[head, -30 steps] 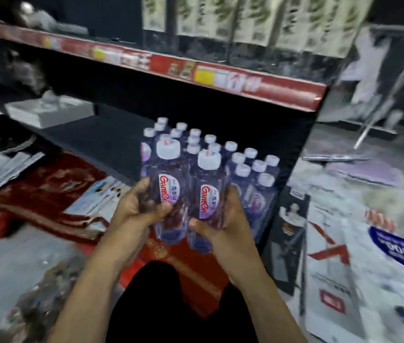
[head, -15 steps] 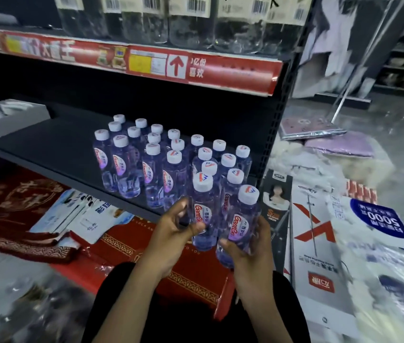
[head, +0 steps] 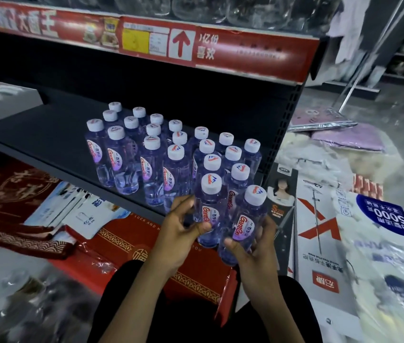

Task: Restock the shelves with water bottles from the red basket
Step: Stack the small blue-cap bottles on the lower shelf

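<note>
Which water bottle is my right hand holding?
The nearest bottle, rightmost of the front pair; your right hand grips its lower half. The left hand holds its neighbour.

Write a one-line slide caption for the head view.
Left grip holds the left bottle, right grip the right bottle, at the shelf's front edge beside stocked rows.

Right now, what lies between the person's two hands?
In the head view: the water bottle held by the left hand and the second bottle held by the right hand, side by side.

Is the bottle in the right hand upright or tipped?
Tipped: the bottle in the right hand leans, cap toward the right, base nearer the person.
</note>
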{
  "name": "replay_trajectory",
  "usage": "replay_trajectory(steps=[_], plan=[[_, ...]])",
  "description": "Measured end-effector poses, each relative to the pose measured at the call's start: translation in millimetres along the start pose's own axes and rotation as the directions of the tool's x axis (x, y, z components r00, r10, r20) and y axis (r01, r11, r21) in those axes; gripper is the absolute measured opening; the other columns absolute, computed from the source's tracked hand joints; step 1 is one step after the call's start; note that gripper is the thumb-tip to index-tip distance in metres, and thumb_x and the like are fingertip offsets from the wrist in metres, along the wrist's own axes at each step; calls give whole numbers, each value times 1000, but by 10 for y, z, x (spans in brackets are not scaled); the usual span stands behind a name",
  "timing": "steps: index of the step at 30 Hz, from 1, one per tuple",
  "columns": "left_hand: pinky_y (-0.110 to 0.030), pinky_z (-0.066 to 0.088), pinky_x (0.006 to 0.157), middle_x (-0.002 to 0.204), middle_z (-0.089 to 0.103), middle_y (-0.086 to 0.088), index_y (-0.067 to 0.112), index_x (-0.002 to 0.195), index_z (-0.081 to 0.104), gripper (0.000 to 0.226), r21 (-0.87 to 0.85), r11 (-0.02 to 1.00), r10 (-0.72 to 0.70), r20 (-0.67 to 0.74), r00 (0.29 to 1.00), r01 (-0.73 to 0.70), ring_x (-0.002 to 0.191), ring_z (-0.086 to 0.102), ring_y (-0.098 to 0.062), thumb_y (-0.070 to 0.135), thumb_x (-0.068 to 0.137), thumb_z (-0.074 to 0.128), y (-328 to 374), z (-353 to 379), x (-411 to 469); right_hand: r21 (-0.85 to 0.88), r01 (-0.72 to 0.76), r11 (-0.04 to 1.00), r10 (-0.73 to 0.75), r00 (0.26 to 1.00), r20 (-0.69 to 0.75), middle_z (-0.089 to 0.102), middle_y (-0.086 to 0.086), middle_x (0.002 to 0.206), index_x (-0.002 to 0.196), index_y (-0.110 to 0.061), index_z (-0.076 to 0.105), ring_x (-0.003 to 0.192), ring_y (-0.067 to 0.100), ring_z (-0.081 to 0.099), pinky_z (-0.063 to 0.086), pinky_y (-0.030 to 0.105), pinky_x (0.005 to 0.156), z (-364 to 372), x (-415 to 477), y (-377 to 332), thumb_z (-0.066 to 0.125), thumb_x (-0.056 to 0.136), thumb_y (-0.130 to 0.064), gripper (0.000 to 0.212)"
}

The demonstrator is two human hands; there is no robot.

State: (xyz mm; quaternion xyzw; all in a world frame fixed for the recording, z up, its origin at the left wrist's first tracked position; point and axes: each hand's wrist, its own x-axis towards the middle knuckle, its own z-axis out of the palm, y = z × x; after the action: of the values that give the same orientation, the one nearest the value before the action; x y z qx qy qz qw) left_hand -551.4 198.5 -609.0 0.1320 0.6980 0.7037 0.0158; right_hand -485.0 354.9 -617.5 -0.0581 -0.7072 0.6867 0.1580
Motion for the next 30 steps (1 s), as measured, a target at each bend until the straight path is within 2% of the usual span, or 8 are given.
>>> replay_trajectory(steps=[6, 10, 12, 18, 21, 24, 28, 30], plan=[[-46, 48, 105, 129, 56, 1, 16, 128, 61, 47, -36, 999, -2, 19, 1000, 3, 123, 57, -17, 6, 83, 73, -32, -9, 38, -17, 23, 1000, -23, 1000, 0, 52, -15, 134, 134, -46, 30, 111, -9, 57, 49, 6, 77, 22, 34, -7, 73, 86, -11, 73], [-48, 42, 110, 136, 53, -3, 10, 135, 55, 59, -61, 998, -12, 23, 1000, 13, 131, 50, -20, 12, 80, 75, 4, -2, 116, -43, 39, 998, -40, 999, -7, 51, -14, 136, 139, -39, 28, 116, -3, 57, 50, 19, 90, 38, 112, -2, 71, 87, -9, 74], [-46, 42, 110, 138, 53, -3, 11, 136, 55, 56, -79, 997, -18, 27, 999, 20, 131, 50, -17, 6, 83, 73, 1, -5, 155, -55, 43, 998, -44, 999, -14, 49, -17, 136, 138, -42, 27, 117, -4, 55, 50, 15, 86, 59, 148, 22, 71, 88, -12, 74], [-32, 51, 101, 131, 59, 0, 32, 125, 61, 51, -160, 987, -21, 0, 1000, 21, 119, 60, -7, 4, 84, 71, -41, 10, 239, -77, 85, 993, -87, 996, -23, 50, -39, 124, 131, -57, 26, 117, -8, 54, 48, 6, 84, 133, 275, 38, 70, 89, -16, 73], [-18, 51, 95, 133, 59, 3, 43, 125, 57, 55, -118, 992, -44, -19, 999, 41, 122, 56, -5, 11, 83, 73, -65, 18, 263, -108, 83, 991, -87, 995, -42, 51, -32, 128, 130, -61, 24, 116, -9, 54, 45, 3, 83, 184, 308, 22, 69, 91, -19, 73], [-3, 44, 90, 137, 53, 6, 37, 136, 50, 57, -5, 999, -40, -36, 999, 40, 124, 49, 4, 15, 88, 70, -94, 25, 236, -163, 75, 984, -85, 995, -59, 50, -23, 135, 129, -62, 22, 116, -11, 53, 44, 3, 84, 198, 297, 18, 69, 91, -20, 74], [-22, 45, 105, 132, 45, 14, 28, 141, 45, 60, 132, 990, -38, -62, 997, 46, 123, 49, 1, 15, 88, 70, -165, 43, 178, -366, 59, 929, -112, 986, -124, 44, -10, 139, 145, -37, 26, 125, 3, 44, 38, 14, 95, 169, 198, 75, 74, 86, -16, 79], [-26, 47, 104, 133, 46, 11, 25, 142, 44, 61, 223, 974, -27, -88, 996, 46, 123, 50, -4, 12, 89, 69, -197, 55, 168, -435, 50, 899, -117, 985, -128, 41, -6, 141, 149, -34, 24, 126, 6, 41, 38, 14, 94, 170, 166, 85, 73, 86, -12, 83]])
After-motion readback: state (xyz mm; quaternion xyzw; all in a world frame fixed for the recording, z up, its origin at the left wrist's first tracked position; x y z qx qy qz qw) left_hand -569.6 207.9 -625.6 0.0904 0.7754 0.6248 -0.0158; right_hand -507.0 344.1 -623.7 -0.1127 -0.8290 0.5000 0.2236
